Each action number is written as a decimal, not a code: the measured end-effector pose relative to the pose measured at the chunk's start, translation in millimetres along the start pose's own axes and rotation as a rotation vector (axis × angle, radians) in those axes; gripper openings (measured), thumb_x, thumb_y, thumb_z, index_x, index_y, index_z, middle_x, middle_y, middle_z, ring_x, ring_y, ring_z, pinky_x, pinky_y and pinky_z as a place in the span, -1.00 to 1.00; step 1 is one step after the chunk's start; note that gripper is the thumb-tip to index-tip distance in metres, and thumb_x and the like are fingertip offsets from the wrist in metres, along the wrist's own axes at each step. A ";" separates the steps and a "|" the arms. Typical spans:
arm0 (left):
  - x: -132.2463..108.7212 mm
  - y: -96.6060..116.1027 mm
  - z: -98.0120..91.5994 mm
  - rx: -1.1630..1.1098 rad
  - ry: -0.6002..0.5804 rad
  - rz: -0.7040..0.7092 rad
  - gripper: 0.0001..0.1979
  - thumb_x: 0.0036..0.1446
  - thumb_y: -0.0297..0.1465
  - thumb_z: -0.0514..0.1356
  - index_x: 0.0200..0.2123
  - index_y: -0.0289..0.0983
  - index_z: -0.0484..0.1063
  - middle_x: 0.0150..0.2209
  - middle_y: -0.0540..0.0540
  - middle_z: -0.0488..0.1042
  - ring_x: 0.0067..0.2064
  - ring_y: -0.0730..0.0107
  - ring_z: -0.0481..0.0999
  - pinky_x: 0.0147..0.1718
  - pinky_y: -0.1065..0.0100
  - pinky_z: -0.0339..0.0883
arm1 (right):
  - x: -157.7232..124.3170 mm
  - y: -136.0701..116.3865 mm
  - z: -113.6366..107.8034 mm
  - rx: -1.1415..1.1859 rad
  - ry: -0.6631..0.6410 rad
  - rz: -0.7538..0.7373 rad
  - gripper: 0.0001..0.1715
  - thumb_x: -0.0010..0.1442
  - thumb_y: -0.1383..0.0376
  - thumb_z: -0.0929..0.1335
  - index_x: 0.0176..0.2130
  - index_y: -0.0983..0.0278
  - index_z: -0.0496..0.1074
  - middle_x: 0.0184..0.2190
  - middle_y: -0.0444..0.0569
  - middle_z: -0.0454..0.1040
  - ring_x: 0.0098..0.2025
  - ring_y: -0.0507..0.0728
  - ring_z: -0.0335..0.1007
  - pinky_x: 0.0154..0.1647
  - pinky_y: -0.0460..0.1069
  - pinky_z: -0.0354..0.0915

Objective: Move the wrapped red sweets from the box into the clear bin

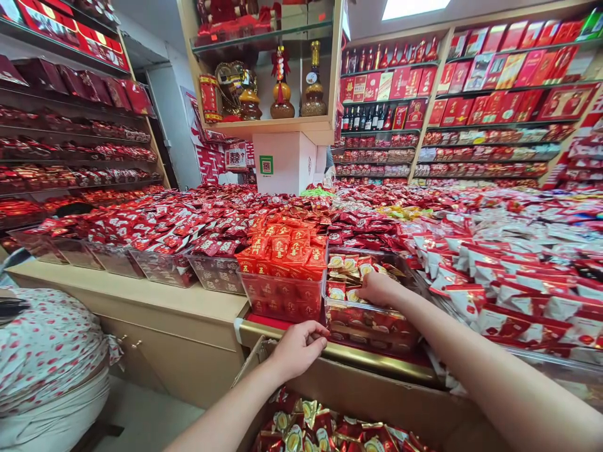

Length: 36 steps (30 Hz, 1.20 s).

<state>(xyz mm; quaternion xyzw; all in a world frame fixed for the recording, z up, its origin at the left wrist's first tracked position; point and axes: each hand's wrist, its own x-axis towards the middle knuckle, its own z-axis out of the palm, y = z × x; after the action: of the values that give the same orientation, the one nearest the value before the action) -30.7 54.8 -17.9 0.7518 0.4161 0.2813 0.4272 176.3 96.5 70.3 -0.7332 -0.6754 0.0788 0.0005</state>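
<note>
My right hand (pixel 378 289) is inside a clear plastic bin (pixel 372 323) of small gold-and-red snack packets (pixel 350 264). Its fingers are curled down against the packets, and the fingertips are partly hidden, so any packet in their grip cannot be made out. Lower and to the left, my left hand (pixel 301 346) hovers over the rim of an open cardboard box (pixel 377 383), near the counter's gold edge trim. Its fingers bend loosely, with nothing visible in them. Inside the box lie similar red-and-gold packets (pixel 325 433).
Left of the snack bin stands a clear bin (pixel 285 296) heaped with orange-red packets. White-and-red packets (pixel 509 289) pile up on the right. A display cabinet (pixel 268 129) rises behind. A person in a spotted top (pixel 51 351) is at lower left, by the counter (pixel 155 307).
</note>
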 end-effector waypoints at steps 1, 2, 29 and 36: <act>0.1 0.1 0.0 0.002 0.002 -0.001 -0.77 -0.03 -0.32 0.04 -0.30 -0.31 0.35 -0.52 0.01 0.32 -0.49 0.51 0.27 -0.50 0.47 0.13 | -1.2 0.4 -1.9 -0.011 0.009 -0.016 -0.70 -0.05 0.23 0.25 -0.40 0.40 0.44 -0.38 0.16 0.45 -0.33 0.18 0.35 -0.45 -0.06 0.17; 0.3 0.3 0.1 0.002 0.002 -0.002 -0.77 -0.03 -0.32 0.04 -0.30 -0.31 0.35 -0.52 0.01 0.32 -0.49 0.50 0.27 -0.50 0.47 0.14 | -2.8 0.5 -4.3 -0.020 0.015 -0.034 -0.70 -0.06 0.24 0.25 -0.38 0.40 0.44 -0.38 0.16 0.45 -0.33 0.18 0.35 -0.45 -0.05 0.17; 2.5 0.2 0.1 -0.032 0.001 0.015 -0.76 -0.03 -0.30 0.05 -0.31 -0.31 0.34 -0.53 0.01 0.31 -0.48 0.50 0.28 -0.47 0.46 0.17 | -13.7 -18.3 -17.8 -0.304 -0.130 -0.305 -0.73 -0.13 0.44 0.28 -0.36 0.36 0.47 -0.35 0.12 0.47 -0.29 0.17 0.36 -0.38 -0.08 0.20; 2.6 -0.5 0.4 -0.086 -0.012 0.002 -0.76 -0.05 -0.30 0.06 -0.33 -0.31 0.34 -0.51 0.00 0.33 -0.47 0.50 0.29 -0.47 0.46 0.18 | -13.2 -15.8 -14.9 -0.268 -0.109 -0.345 -0.71 -0.14 0.45 0.27 -0.36 0.30 0.48 -0.40 0.04 0.48 -0.34 0.12 0.36 -0.42 -0.11 0.18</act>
<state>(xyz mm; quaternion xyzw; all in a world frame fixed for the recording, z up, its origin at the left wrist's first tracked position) -29.3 57.1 -18.4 0.7348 0.4007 0.2948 0.4611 161.3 86.4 88.3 -0.5948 -0.7944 0.0266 -0.1200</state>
